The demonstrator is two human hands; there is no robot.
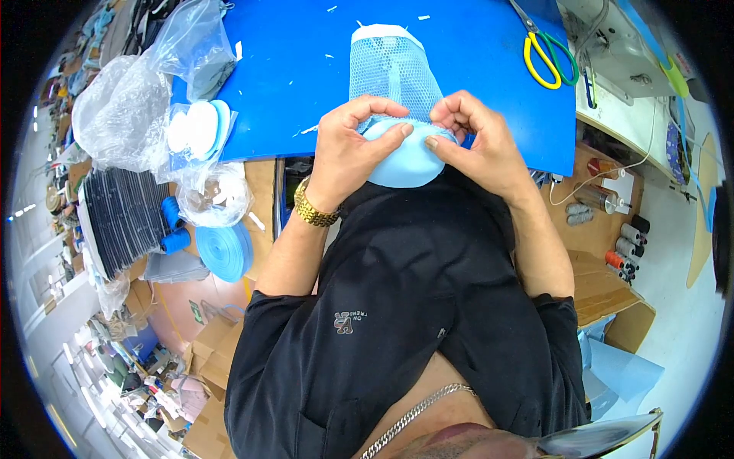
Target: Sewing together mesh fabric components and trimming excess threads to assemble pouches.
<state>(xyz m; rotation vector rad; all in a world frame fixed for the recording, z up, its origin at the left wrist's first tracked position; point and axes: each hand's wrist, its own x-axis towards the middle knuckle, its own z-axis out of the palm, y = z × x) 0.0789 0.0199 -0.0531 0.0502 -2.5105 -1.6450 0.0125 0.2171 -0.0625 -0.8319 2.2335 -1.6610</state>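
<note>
Low on the right, near the person's side, a cardboard box stands with its flaps spread; pale blue sheets lie by it, whether inside or beside I cannot tell. Just in front of the person's belly, the light-blue mesh pouch lies between the two hands, its smooth, rounded end toward the body and its netting running away over the blue surface. The left hand is partly closed, gripping the pouch where netting meets smooth part, thumb on the smooth face. The right hand grips the opposite side of the same border, thumb pressed down and fingers curled. To the left sit a roll of blue strap and, higher, white and light-blue discs partly covered by clear plastic. A large clear plastic bag lies next to them; its contents are unclear. Farther off, toward the right corner, scissors with yellow and green handles rest near the edge.
</note>
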